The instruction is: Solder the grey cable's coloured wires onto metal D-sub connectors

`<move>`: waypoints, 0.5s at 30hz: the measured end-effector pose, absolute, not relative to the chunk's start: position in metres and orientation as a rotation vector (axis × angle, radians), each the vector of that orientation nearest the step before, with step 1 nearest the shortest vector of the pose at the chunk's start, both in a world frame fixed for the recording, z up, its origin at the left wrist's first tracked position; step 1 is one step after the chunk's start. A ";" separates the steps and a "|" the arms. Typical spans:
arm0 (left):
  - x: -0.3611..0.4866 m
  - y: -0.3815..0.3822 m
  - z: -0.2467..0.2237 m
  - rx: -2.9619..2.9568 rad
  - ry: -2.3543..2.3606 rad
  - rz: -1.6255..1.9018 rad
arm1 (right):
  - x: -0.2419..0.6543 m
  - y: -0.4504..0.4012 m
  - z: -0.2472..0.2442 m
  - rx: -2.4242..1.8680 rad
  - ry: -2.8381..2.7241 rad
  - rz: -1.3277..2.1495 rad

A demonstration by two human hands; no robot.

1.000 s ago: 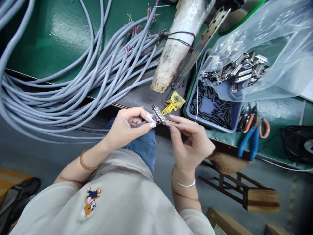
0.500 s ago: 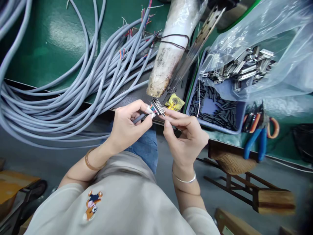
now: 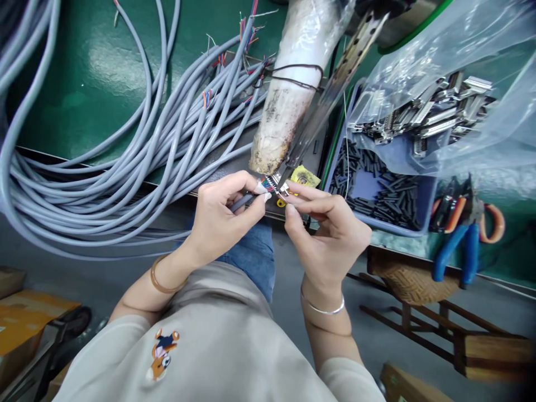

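My left hand [image 3: 226, 209] is closed, with thumb and forefinger pinching the end of a grey cable [image 3: 243, 201] whose thin coloured wires fan out at the fingertips. Those wires meet a small metal multi-pin connector [image 3: 281, 187]. On the connector's other end, the fingers of my right hand [image 3: 329, 231] are closed in a pinch. Just above it ends a dark, narrow tip [image 3: 293, 159] below a perforated metal bar [image 3: 364, 42]. A stained white wrapped cylinder [image 3: 288, 100] slants beside this. Behind my right fingertips lies a yellow sponge-like pad [image 3: 305, 176].
Many grey cables [image 3: 167, 151] sprawl over the green table [image 3: 109, 61] on the left. A blue bin [image 3: 387, 228] holds short black tubes [image 3: 397, 201] and a clear bag with metal connector parts [image 3: 439, 111]. Blue-handled pliers [image 3: 456, 248] overhang the edge. A wooden stool [image 3: 448, 329] stands below.
The connector and both hands have come closer under the dark tip, and the connector has turned slightly. The whole view has shifted a little, with the bin and pliers further right.
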State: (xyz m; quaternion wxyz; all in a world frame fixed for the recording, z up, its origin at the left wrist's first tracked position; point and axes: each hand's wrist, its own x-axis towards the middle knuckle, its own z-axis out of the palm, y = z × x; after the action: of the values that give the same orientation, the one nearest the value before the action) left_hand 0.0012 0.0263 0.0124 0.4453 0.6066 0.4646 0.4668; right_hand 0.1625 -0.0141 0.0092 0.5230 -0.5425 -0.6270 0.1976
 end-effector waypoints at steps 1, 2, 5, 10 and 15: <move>0.001 0.027 0.014 1.499 1.158 1.156 | 0.162 -0.013 0.010 -1.298 -1.504 0.468; 0.001 0.027 0.016 1.497 1.165 1.155 | 0.162 -0.013 0.011 -1.297 -1.508 0.463; 0.001 0.027 0.021 1.509 1.177 1.157 | 0.162 -0.011 0.015 -1.312 -1.526 0.444; 0.000 0.027 0.023 1.516 1.179 1.158 | 0.163 -0.008 0.020 -1.321 -1.608 0.315; 0.000 0.028 0.024 1.469 1.186 1.150 | 0.162 -0.003 0.023 -1.292 -1.695 0.168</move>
State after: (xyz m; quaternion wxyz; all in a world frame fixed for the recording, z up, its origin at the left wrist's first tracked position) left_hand 0.0000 0.0280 0.0242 0.4490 0.5937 0.4794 0.4648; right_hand 0.1622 -0.0034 0.0231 0.4812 -0.5298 -0.6950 0.0688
